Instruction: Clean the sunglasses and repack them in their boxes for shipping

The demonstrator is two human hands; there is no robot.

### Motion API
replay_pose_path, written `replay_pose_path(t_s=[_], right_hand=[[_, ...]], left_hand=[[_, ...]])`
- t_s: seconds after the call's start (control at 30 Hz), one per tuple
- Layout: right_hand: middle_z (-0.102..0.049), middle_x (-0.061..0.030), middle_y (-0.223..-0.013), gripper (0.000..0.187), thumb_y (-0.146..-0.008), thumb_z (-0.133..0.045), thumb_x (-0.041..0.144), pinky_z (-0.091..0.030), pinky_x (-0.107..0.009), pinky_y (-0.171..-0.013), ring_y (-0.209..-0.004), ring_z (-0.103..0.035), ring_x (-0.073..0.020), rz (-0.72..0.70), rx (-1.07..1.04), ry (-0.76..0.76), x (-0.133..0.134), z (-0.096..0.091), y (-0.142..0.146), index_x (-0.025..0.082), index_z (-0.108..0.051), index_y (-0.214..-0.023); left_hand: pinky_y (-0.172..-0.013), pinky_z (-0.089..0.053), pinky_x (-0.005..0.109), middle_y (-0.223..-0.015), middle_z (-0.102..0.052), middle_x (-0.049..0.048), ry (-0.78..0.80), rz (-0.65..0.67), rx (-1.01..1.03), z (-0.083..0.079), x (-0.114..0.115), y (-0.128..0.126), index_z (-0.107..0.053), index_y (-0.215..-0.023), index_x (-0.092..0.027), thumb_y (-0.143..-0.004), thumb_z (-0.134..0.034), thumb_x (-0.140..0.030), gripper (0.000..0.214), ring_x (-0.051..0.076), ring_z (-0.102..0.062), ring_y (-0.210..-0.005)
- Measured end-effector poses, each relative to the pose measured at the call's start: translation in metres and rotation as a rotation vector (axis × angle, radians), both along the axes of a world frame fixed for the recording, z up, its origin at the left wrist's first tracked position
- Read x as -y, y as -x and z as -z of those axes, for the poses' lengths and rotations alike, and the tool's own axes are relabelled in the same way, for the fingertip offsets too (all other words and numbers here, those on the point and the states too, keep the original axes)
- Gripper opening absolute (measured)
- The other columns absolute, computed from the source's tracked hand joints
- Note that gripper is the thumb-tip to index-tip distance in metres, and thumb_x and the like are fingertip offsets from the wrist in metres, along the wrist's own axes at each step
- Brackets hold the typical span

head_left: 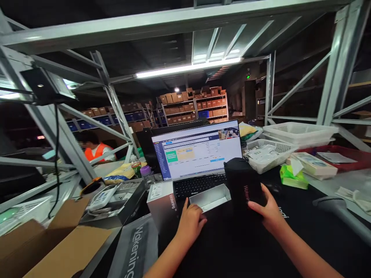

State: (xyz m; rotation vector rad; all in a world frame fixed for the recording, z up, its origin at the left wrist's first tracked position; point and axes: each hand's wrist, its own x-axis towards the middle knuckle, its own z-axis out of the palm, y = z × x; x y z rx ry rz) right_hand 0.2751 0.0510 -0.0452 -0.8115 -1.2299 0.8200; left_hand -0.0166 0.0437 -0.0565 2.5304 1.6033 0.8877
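My right hand (269, 210) grips a tall black pouch (243, 189) by its right side, thumb across the front; reddish lettering runs down it. My left hand (192, 220) holds nothing, with its index finger stretched toward the keyboard (199, 183) and the other fingers loosely curled. Beside that hand lies an open, shallow silver box part (214, 199), its inside facing up; whether the hand touches it I cannot tell. To the left stands a silver-grey box (162, 204) marked "Wakening". A grey printed bag (136, 247) lies flat nearer to me.
Behind the keyboard stands a lit monitor (199, 150). An open cardboard carton (63, 247) and a grey tray (116, 204) fill the left. White baskets (269, 154), a green tissue pack (293, 177) and a grey handheld scanner (344, 212) are rightward. A person (97, 150) sits beyond the metal frame.
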Motion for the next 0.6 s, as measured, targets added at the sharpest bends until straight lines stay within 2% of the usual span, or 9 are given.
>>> replay_pose_path(t_s=[0.1,0.2,0.27,0.3,0.37,0.4,0.47,0.53,0.6], right_hand=[[-0.066,-0.0103,-0.12,0.064,-0.069,-0.08,0.057,-0.053,-0.042,-0.087,-0.105,-0.065,-0.0315,-0.172,-0.079,0.128,0.007,0.007,0.011,0.026,-0.052,-0.117],[-0.063,-0.0115,-0.125,0.058,-0.066,-0.083,0.053,-0.052,-0.043,-0.092,-0.111,-0.062,-0.0327,-0.165,0.141,0.032,0.019,0.016,0.03,0.026,-0.05,-0.106],[-0.057,-0.0131,-0.133,0.051,-0.066,-0.084,0.045,-0.049,-0.047,-0.099,-0.121,-0.057,-0.0354,-0.065,0.314,-0.056,0.032,0.024,0.046,0.025,-0.046,-0.094],[-0.053,-0.0144,-0.137,0.047,-0.067,-0.083,0.041,-0.047,-0.048,-0.102,-0.127,-0.053,-0.0368,-0.021,0.388,-0.106,0.039,0.028,0.054,0.025,-0.046,-0.091],[-0.048,-0.0175,-0.141,0.036,-0.072,-0.078,0.034,-0.047,-0.049,-0.102,-0.133,-0.048,-0.0382,-0.038,0.535,-0.213,0.054,0.035,0.069,0.024,-0.05,-0.091],[-0.046,-0.0191,-0.143,0.032,-0.074,-0.076,0.032,-0.049,-0.048,-0.102,-0.134,-0.048,-0.0383,-0.097,0.599,-0.267,0.059,0.037,0.073,0.023,-0.054,-0.095],[-0.044,-0.0204,-0.147,0.031,-0.078,-0.074,0.032,-0.05,-0.047,-0.101,-0.135,-0.048,-0.038,-0.248,0.706,-0.337,0.065,0.038,0.078,0.021,-0.061,-0.104],[-0.048,-0.0181,-0.146,0.022,-0.084,-0.07,0.034,-0.051,-0.047,-0.102,-0.135,-0.049,-0.0363,-0.326,0.773,-0.336,0.063,0.036,0.077,0.023,-0.066,-0.103],[-0.052,-0.0161,-0.143,0.016,-0.091,-0.064,0.034,-0.05,-0.048,-0.104,-0.134,-0.052,-0.0334,-0.271,0.767,-0.314,0.055,0.033,0.072,0.024,-0.066,-0.103]], left_hand=[[-0.121,-0.019,0.065,-0.116,-0.069,0.0113,-0.054,-0.052,0.106,0.006,0.012,-0.004,-0.065,-0.111,-0.019,-0.083,-0.067,-0.017,0.029,0.031,-0.06,-0.121],[-0.119,-0.025,0.062,-0.147,-0.049,0.0201,-0.041,0.004,0.336,0.017,0.04,-0.017,-0.038,-0.146,-0.019,-0.087,-0.068,-0.042,0.071,0.035,-0.042,-0.141],[-0.118,-0.029,0.059,-0.155,-0.037,0.0242,0.091,0.151,0.627,0.025,0.059,-0.03,-0.018,-0.155,-0.018,-0.07,-0.08,-0.062,0.113,0.039,-0.034,-0.146],[-0.117,-0.031,0.058,-0.155,-0.037,0.0254,0.187,0.232,0.793,0.029,0.067,-0.037,-0.013,-0.156,-0.018,-0.06,-0.084,-0.067,0.128,0.04,-0.036,-0.145],[-0.113,-0.038,0.057,-0.146,-0.048,0.0251,0.348,0.309,1.089,0.034,0.078,-0.047,-0.012,-0.154,-0.019,-0.054,-0.086,-0.069,0.133,0.04,-0.048,-0.136],[-0.111,-0.041,0.057,-0.14,-0.054,0.0236,0.375,0.277,1.196,0.035,0.08,-0.049,-0.015,-0.152,-0.02,-0.057,-0.086,-0.067,0.128,0.039,-0.055,-0.129],[-0.109,-0.043,0.055,-0.134,-0.059,0.0209,0.318,0.082,1.27,0.034,0.082,-0.045,-0.019,-0.15,-0.02,-0.065,-0.085,-0.056,0.113,0.036,-0.06,-0.123],[-0.114,-0.038,0.055,-0.139,-0.054,0.0227,0.199,-0.142,1.135,0.029,0.08,-0.032,-0.022,-0.148,-0.015,-0.065,-0.082,-0.043,0.106,0.037,-0.055,-0.129],[-0.118,-0.033,0.056,-0.147,-0.046,0.025,0.136,-0.239,0.919,0.023,0.08,-0.018,-0.025,-0.147,-0.011,-0.065,-0.076,-0.036,0.1,0.038,-0.046,-0.137]])
